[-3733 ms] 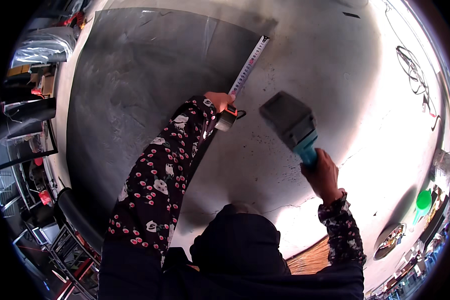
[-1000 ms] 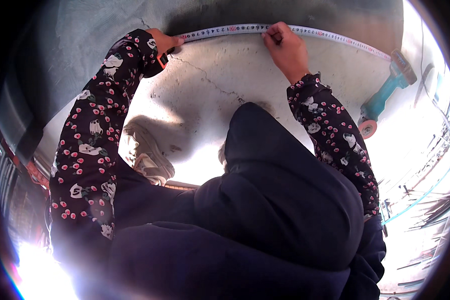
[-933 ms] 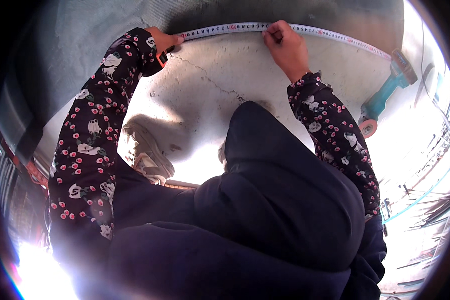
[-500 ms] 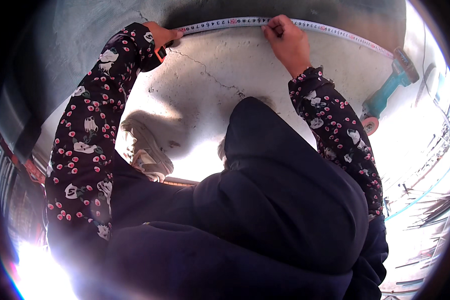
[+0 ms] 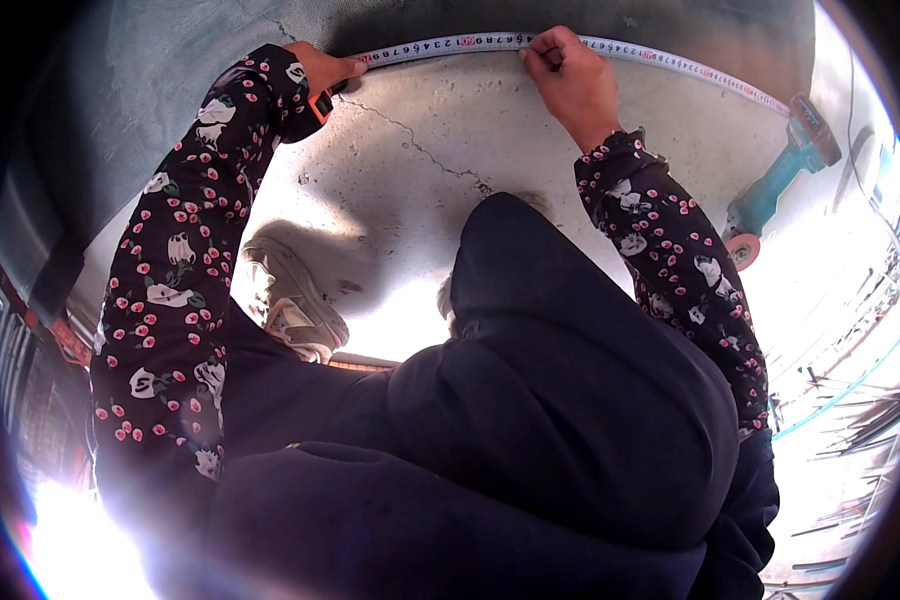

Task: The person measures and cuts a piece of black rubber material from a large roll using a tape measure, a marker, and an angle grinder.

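Observation:
A white measuring tape (image 5: pixel 440 45) with black and red markings stretches in a bent line across the far part of the concrete floor. At its left part, my left hand (image 5: pixel 322 70) is closed on the tape, the thumb lying along it. An orange and black edge (image 5: pixel 321 104) shows just under that hand; I cannot tell whether it belongs to the tape's case. Further right, my right hand (image 5: pixel 578 88) pinches the tape between thumb and curled fingers. The tape's right end reaches a teal cordless angle grinder (image 5: pixel 770 188) lying on the floor.
Dark grey sheeting (image 5: pixel 200 50) lies along the far left. A crack (image 5: pixel 410 140) runs through the concrete. My shoe (image 5: pixel 292 305) and bent knee (image 5: pixel 505 225) are below the tape. Thin rods (image 5: pixel 870 420) and a light blue hose (image 5: pixel 835 400) lie at right.
Hardly anything differs. My right hand has shifted very slightly left along the tape, while my left hand keeps its place.

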Tool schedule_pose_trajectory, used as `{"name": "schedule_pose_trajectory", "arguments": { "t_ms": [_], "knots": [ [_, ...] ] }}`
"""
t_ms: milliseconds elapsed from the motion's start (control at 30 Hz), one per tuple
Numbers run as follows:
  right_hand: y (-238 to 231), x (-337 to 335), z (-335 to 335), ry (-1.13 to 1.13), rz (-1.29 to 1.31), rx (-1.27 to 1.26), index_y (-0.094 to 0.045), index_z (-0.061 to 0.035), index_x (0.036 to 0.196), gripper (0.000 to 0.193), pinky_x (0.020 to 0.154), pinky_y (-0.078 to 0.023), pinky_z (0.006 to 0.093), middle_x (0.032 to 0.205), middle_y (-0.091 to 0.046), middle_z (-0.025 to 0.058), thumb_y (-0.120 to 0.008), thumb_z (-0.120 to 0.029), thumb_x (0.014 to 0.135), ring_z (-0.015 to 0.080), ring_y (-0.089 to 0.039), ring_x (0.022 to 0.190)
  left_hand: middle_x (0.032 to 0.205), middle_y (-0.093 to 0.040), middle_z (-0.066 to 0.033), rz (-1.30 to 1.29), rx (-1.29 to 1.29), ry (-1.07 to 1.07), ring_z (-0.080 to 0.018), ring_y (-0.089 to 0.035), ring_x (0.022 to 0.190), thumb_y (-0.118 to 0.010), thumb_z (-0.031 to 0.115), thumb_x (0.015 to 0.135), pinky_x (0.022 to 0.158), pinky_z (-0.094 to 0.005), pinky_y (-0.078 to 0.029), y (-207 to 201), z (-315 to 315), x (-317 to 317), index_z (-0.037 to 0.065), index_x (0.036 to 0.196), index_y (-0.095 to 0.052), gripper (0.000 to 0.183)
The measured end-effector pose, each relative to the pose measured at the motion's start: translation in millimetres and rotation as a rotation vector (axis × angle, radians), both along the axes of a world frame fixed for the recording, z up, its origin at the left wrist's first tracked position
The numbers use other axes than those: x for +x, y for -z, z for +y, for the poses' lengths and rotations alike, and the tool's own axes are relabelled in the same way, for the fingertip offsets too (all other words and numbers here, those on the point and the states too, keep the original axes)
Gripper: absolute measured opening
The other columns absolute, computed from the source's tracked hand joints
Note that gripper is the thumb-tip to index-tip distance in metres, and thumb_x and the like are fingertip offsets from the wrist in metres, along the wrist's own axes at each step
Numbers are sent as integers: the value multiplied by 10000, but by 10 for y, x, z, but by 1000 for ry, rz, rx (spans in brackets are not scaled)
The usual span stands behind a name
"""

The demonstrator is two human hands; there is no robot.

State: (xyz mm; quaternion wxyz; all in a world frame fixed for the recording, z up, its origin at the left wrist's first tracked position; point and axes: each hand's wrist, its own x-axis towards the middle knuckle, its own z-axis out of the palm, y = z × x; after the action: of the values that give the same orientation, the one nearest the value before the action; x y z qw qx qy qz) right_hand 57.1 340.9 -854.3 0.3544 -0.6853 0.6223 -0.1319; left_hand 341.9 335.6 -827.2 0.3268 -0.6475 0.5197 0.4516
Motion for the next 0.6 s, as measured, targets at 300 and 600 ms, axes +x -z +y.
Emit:
{"name": "schedule_pose_trajectory", "arguments": {
  "t_ms": [300, 600],
  "knots": [
    [-23, 24, -19, -28, 44, -16, -584, -133, 814, 147, 598, -474, 358, 700, -633, 34, -631, -258, 752, 253, -617, 689, 690, -581, -50, 44, 36, -11, -129, -531, 579, -501, 606, 798, 571, -261, -442, -56, -22, -25, 99, 924, -627, 538],
    [-84, 24, -61, -29, 58, 42, -595, -132, 821, 150, 623, -479, 354, 724, -640, 36, -621, -263, 753, 250, -621, 721, 818, -632, -79, 47, 76, 24, -165, -592, 678, -461, 608, 819, 641, -276, -473, 34, -25, 53, 161, 1065, -621, 534]
  ]
}}
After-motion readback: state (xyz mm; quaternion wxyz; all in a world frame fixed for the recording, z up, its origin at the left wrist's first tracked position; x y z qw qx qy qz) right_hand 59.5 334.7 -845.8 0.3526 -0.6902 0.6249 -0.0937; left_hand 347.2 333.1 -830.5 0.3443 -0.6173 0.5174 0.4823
